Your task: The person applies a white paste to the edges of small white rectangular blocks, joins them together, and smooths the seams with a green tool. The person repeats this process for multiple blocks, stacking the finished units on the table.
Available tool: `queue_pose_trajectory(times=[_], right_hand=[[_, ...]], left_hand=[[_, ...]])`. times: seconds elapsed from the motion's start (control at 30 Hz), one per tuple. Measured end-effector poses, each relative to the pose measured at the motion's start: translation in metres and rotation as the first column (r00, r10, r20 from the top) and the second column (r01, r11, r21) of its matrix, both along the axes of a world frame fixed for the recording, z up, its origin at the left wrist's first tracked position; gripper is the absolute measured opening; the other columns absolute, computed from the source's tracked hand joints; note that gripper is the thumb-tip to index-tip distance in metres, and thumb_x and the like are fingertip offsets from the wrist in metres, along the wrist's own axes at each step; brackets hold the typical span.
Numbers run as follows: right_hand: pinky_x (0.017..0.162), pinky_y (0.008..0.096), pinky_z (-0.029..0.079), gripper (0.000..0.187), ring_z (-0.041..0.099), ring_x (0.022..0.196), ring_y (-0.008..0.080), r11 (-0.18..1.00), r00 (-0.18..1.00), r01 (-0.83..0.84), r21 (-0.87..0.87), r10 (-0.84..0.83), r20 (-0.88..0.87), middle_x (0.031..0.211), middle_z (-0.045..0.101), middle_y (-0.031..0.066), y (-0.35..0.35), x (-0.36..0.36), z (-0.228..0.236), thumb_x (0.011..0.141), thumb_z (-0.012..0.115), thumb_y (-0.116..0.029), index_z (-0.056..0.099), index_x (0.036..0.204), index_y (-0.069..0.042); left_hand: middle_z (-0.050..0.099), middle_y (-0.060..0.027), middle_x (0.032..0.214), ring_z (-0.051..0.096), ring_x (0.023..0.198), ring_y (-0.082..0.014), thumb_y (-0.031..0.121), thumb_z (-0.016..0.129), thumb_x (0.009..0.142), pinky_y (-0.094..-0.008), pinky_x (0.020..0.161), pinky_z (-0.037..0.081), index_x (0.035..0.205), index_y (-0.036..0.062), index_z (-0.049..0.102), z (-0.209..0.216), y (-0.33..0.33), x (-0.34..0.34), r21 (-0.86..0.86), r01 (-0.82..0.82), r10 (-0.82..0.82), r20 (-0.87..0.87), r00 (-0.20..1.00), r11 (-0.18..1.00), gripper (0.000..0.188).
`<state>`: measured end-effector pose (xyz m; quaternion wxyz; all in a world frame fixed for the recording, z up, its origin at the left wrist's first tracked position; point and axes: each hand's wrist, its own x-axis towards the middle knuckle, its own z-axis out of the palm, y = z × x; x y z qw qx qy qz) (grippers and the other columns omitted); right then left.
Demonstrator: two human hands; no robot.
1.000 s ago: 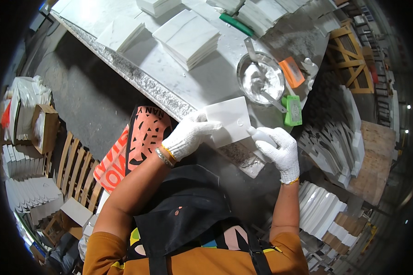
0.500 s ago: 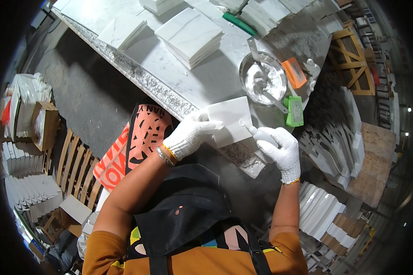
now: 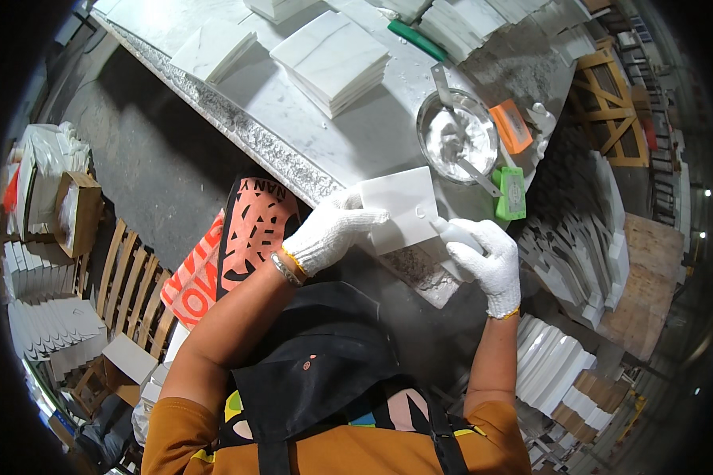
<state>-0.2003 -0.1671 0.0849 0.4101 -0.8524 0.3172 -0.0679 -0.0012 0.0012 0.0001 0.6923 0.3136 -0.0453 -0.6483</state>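
My left hand (image 3: 330,231), in a white knit glove, grips a square white tile (image 3: 404,199) by its left edge, thumb on top. A small curved mark shows on the tile's upper face. In my gloved right hand (image 3: 487,261) is a whitish squeeze bottle (image 3: 454,235), partly hidden by the fingers, its narrow tip at the tile's right edge. Just beyond stands a round metal bowl (image 3: 423,152) of white paste, with one metal putty knife (image 3: 440,83) leaning at its far side and another (image 3: 480,179) at its near side.
A marble-topped table (image 3: 277,131) holds a stack of marble tiles (image 3: 330,55), a green tube-shaped object (image 3: 417,39), an orange box (image 3: 511,127) and a green box (image 3: 509,194). Wooden pallets (image 3: 139,289) lie at left; stacked slabs (image 3: 578,237) stand at right.
The bottle's tip has drawn back slightly to the right, away from the curved mark on the tile. My left hand keeps its grip, nearly still.
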Motion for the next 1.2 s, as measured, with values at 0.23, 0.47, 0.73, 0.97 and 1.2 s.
queue_pose_trajectory(times=[0.23, 0.47, 0.73, 0.97, 1.2], right_hand=[[0.082, 0.0268, 0.053, 0.038, 0.065, 0.093, 0.0142, 0.901, 0.952, 0.126, 0.416, -0.227, 0.205, 0.107, 0.069, 0.0086, -0.023, -0.025, -0.013, 0.081, 0.071, 0.002, 0.065, 0.118, 0.002], [0.084, 0.0244, 0.051, 0.027, 0.062, 0.092, 0.0082, 0.969, 0.828, 0.091, 0.229, -0.201, 0.524, 0.108, 0.066, 0.0017, -0.105, 0.014, -0.011, 0.086, 0.073, 0.001, 0.064, 0.112, -0.001], [0.084, 0.0331, 0.054, 0.041, 0.069, 0.096, 0.0207, 0.984, 0.940, 0.149, -0.094, -0.111, 0.322, 0.105, 0.072, 0.0110, -0.189, 0.109, -0.050, 0.080, 0.080, -0.020, 0.066, 0.115, -0.005], [0.084, 0.0424, 0.054, 0.046, 0.066, 0.098, 0.0382, 0.944, 0.998, 0.052, -0.327, -0.041, 0.041, 0.102, 0.070, 0.0191, -0.218, 0.137, -0.071, 0.074, 0.080, -0.029, 0.065, 0.112, -0.007], [0.088, 0.0376, 0.051, 0.033, 0.065, 0.100, 0.0286, 0.769, 0.976, 0.112, -0.630, 0.033, 0.214, 0.107, 0.070, 0.0113, -0.154, 0.087, -0.008, 0.082, 0.071, -0.014, 0.069, 0.114, -0.009]], left_hand=[[0.064, -0.0115, 0.129, 0.061, 0.115, -0.0220, 0.012, 0.071, 0.087, -0.0359, 0.098, 0.048, 0.139, -0.0030, 0.050, 0.001, 0.002, 0.001, 0.002, 0.030, -0.030, -0.012, 0.999, 1.000, 0.058], [0.067, -0.0083, 0.120, 0.065, 0.101, -0.0157, 0.013, 0.071, 0.088, -0.0300, 0.083, 0.052, 0.136, -0.0011, 0.052, -0.002, -0.002, -0.002, -0.009, 0.016, -0.016, 0.047, 0.999, 1.000, 0.053], [0.064, -0.0111, 0.128, 0.060, 0.117, -0.0207, 0.011, 0.072, 0.086, -0.0346, 0.100, 0.046, 0.137, -0.0027, 0.051, -0.013, 0.000, 0.000, 0.005, 0.035, -0.035, 0.029, 0.999, 0.999, 0.057], [0.065, -0.0101, 0.126, 0.063, 0.111, -0.0193, 0.013, 0.073, 0.087, -0.0333, 0.091, 0.051, 0.137, -0.0022, 0.050, -0.019, 0.001, -0.002, 0.008, 0.046, -0.047, 0.059, 0.997, 0.999, 0.057], [0.065, -0.0092, 0.122, 0.065, 0.105, -0.0190, 0.014, 0.072, 0.087, -0.0338, 0.084, 0.054, 0.137, -0.0013, 0.050, -0.010, 0.001, -0.002, 0.031, 0.020, -0.022, 0.060, 0.998, 0.999, 0.056]])
